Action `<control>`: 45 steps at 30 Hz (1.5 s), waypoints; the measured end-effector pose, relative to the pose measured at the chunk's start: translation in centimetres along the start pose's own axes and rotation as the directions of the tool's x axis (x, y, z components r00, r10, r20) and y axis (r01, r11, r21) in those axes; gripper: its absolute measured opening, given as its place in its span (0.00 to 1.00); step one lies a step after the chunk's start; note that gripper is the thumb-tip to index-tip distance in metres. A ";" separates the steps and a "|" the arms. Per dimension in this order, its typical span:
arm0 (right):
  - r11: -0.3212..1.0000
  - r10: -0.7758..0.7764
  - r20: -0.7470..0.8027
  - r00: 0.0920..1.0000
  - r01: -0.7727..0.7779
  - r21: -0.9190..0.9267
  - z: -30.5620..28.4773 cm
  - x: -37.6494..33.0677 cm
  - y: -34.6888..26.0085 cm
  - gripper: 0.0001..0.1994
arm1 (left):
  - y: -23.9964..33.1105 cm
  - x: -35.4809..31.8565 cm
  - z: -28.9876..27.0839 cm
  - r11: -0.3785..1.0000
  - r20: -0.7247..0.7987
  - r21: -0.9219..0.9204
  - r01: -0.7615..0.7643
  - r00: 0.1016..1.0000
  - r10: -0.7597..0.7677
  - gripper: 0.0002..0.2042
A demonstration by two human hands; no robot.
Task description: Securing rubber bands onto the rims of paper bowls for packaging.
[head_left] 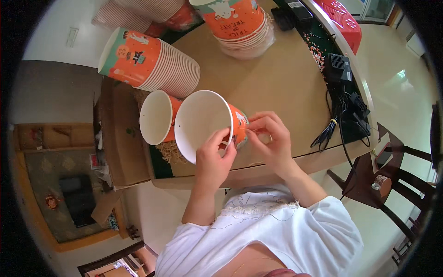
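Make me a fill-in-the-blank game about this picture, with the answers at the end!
1. The left hand holds an open cup whose inside is ____.
2. A second cup lies to the ____ of that one in the picture.
3. The bundled cables on the table are ____.
4. The plastic stool at the top right is ____.

Missing words: white; left; black; red.

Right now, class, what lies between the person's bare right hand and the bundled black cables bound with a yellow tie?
Only bare tan tabletop lies between the right hand and the black cables; the head view shows it.
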State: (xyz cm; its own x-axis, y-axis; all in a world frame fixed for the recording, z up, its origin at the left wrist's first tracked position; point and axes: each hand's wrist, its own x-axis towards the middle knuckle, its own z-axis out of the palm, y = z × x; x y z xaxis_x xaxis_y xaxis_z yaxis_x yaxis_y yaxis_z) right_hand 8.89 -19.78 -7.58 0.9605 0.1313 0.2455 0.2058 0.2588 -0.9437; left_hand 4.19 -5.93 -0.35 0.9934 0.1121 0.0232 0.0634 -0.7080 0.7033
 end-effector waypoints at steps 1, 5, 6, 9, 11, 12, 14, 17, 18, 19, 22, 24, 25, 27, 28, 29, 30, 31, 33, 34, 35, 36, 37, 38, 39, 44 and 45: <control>0.995 -0.086 -0.008 0.996 0.086 -0.056 0.5 0.1 -0.3 0.07 | -0.2 -0.1 -0.1 1.000 -0.040 -0.022 0.019 0.999 -0.020 0.14; 0.987 -0.122 0.001 0.992 0.122 -0.106 1.3 -0.1 -0.6 0.07 | 0.7 -0.1 -0.2 0.998 -0.039 -0.046 -0.046 0.998 0.044 0.13; 0.981 -0.137 0.002 0.991 0.136 -0.138 1.2 -0.1 -0.5 0.08 | 0.7 -0.2 -0.2 0.998 -0.041 -0.045 -0.048 0.998 0.046 0.13; 0.974 -0.152 0.000 0.988 0.150 -0.170 1.2 -0.2 -0.5 0.08 | 0.8 -0.3 -0.1 0.996 -0.036 -0.076 -0.037 0.999 0.034 0.13; 0.974 -0.152 -0.003 0.988 0.149 -0.169 1.1 -0.2 -0.4 0.08 | 0.8 -0.3 -0.1 0.996 -0.016 -0.086 -0.027 1.000 0.025 0.14; 0.971 -0.163 -0.001 0.987 0.160 -0.175 1.1 -0.3 -0.4 0.08 | 1.0 -0.3 -0.1 0.996 -0.017 -0.087 -0.028 1.000 0.027 0.14; 0.968 -0.175 0.005 0.984 0.173 -0.182 1.1 -0.3 -0.5 0.08 | 1.2 -0.4 -0.2 0.994 0.011 -0.111 0.015 1.000 -0.014 0.12; 0.970 -0.151 0.026 0.988 0.153 -0.191 1.2 -0.2 -0.6 0.08 | 0.7 -0.2 -0.3 0.991 0.033 -0.133 -0.022 0.999 0.026 0.11; 0.969 -0.142 0.038 0.989 0.147 -0.200 1.1 -0.2 -0.5 0.08 | 0.4 -0.1 -0.2 0.990 0.027 -0.137 -0.023 0.999 0.027 0.11; 0.968 -0.134 0.049 0.990 0.141 -0.210 1.0 -0.2 -0.4 0.07 | 0.1 0.0 -0.2 0.992 0.025 -0.116 -0.044 0.999 0.047 0.10; 0.968 -0.098 0.098 0.990 0.118 -0.222 0.9 -0.4 -0.3 0.07 | -0.3 0.3 -0.3 0.996 0.037 -0.073 -0.045 0.998 0.047 0.08; 0.969 -0.078 0.114 0.990 0.102 -0.224 0.8 -0.5 -0.2 0.07 | -0.4 0.5 -0.3 0.998 0.048 -0.058 -0.024 0.999 0.027 0.07; 0.972 -0.055 0.114 0.992 0.079 -0.223 0.7 -0.5 -0.2 0.07 | -0.3 0.6 -0.3 0.999 0.058 -0.009 -0.040 0.998 0.041 0.05; 0.980 0.031 0.119 0.992 -0.006 -0.201 0.5 -0.9 -0.4 0.07 | -0.4 0.6 -0.4 0.998 0.047 0.030 -0.051 0.998 0.050 0.04; 0.979 0.121 0.107 0.987 -0.101 -0.175 0.4 -1.2 -0.6 0.07 | -0.7 0.6 -0.3 0.998 0.009 -0.019 -0.055 0.998 0.055 0.03; 0.979 0.113 0.132 0.985 -0.088 -0.182 0.5 -1.5 -1.2 0.07 | -1.1 0.6 -0.5 0.996 -0.037 -0.065 -0.059 0.998 0.056 0.03; 0.981 0.129 0.093 0.987 -0.113 -0.157 0.4 -1.9 -2.3 0.07 | -1.1 0.8 -0.9 0.996 -0.056 -0.075 -0.058 0.997 0.053 0.03; 0.982 0.146 0.055 0.988 -0.137 -0.132 0.3 -2.3 -3.4 0.07 | -1.2 0.9 -1.6 0.943 0.053 -0.310 0.122 0.992 -0.110 0.03; 0.976 -0.063 0.202 0.977 0.103 -0.194 0.3 -3.1 -5.6 0.08 | -2.0 0.9 -2.9 0.705 0.302 -0.623 0.339 0.936 -0.183 0.04; 0.950 -0.157 0.304 0.940 0.228 -0.214 0.6 -3.1 -6.7 0.09 | -1.8 1.0 -3.2 0.696 0.285 -0.637 0.331 0.940 -0.187 0.04; 0.906 -0.242 0.388 0.889 0.350 -0.237 1.1 -2.9 -7.7 0.11 | -1.4 1.2 -3.5 0.563 0.343 -0.733 0.383 0.922 -0.180 0.05; 0.900 -0.244 0.470 0.848 0.379 -0.217 1.7 -3.0 -8.0 0.13 | -1.3 1.4 -3.7 0.413 0.398 -0.804 0.427 0.904 -0.160 0.05; 0.893 -0.243 0.549 0.800 0.405 -0.194 2.4 -3.1 -8.2 0.14 | -1.4 1.6 -4.0 0.397 0.450 -0.786 0.474 0.879 -0.158 0.05; 0.855 -0.260 0.596 0.760 0.469 -0.224 3.2 -3.3 -7.8 0.14 | -1.4 1.9 -4.2 0.390 0.438 -0.797 0.461 0.886 -0.152 0.05; 0.849 -0.262 0.608 0.749 0.479 -0.225 3.6 -3.4 -7.5 0.14 | -1.4 2.0 -4.2 0.254 0.505 -0.810 0.528 0.849 -0.154 0.05; 0.788 -0.180 0.720 0.670 0.536 -0.302 3.4 -1.1 -9.0 0.08 | -4.8 2.0 -4.0 0.093 0.568 -0.817 0.569 0.822 -0.038 0.05; 0.806 -0.164 0.608 0.777 0.461 -0.371 2.9 -0.2 -8.9 0.07 | -4.6 1.8 -3.9 0.207 0.518 -0.822 0.530 0.848 -0.114 0.05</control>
State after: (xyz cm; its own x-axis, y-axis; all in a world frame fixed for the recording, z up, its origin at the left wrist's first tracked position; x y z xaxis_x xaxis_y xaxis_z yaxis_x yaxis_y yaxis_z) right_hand 6.38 -19.33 1.38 0.5981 0.6414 0.4805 0.6784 -0.0860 -0.7296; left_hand 5.27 0.22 -0.79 0.8846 -0.1852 -0.4280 0.4610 0.4859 0.7425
